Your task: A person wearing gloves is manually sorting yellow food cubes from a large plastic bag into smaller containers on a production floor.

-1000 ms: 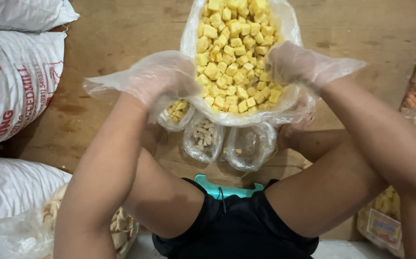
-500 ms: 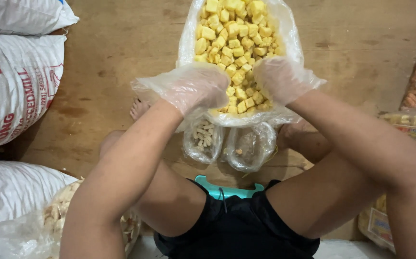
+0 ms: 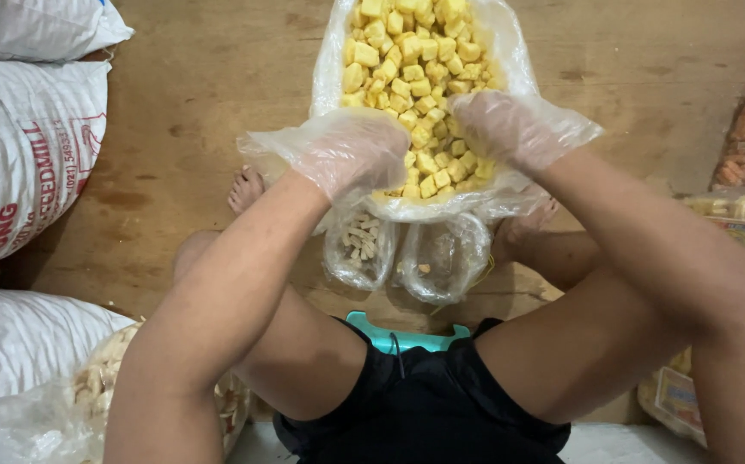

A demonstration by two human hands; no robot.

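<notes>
Gloved left hand (image 3: 357,153) curls loosely onto the yellow cube-shaped snack pieces (image 3: 411,77); whether it grasps any, cannot tell. Right hand (image 3: 505,129), likewise unclear, rests at 3 o'clock inside the large clear plastic bag (image 3: 331,51).

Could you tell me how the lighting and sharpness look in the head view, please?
Head view: warm, even light; soft glare on the big clear bag and the loose plastic gloves on the left hand and right hand; yellow cubes sharp; the near forearms slightly soft; wide-angle stretch at the edges.
</notes>
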